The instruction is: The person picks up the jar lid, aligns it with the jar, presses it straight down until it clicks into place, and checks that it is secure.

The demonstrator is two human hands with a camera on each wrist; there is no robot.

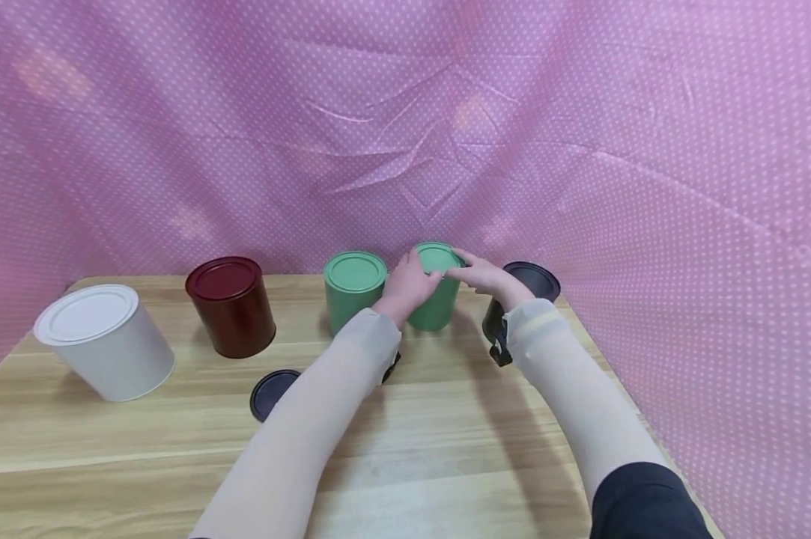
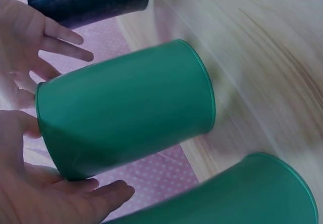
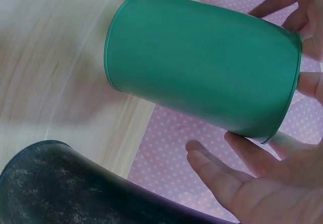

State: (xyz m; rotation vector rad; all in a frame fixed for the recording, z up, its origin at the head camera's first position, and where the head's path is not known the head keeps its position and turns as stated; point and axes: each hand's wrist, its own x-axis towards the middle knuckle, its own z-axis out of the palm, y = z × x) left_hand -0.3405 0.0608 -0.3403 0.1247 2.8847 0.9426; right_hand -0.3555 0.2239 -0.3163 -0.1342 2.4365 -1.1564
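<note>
Two hands meet at the top of a lidded green can [image 1: 437, 299] standing at the back of the wooden table. The left hand [image 1: 408, 283] is at the left side of its lid rim, thumb near the front edge and fingers spread along the side. On the other side, the right hand [image 1: 482, 275] reaches to the rim with its fingers extended and spread. In the left wrist view the fingertips of both hands lie right at the rim of the green can [image 2: 126, 108]. The right wrist view shows right fingers [image 3: 252, 151] against the rim's side.
Left of the hands stands a second green can [image 1: 355, 284]. A dark can [image 1: 536, 278] stands at the right, partly behind the right forearm. A dark round lid [image 1: 270, 393] lies in front. Further left are a dark red can [image 1: 233, 314] and a white can [image 1: 111, 344]. Pink dotted cloth [image 1: 378, 150] hangs behind.
</note>
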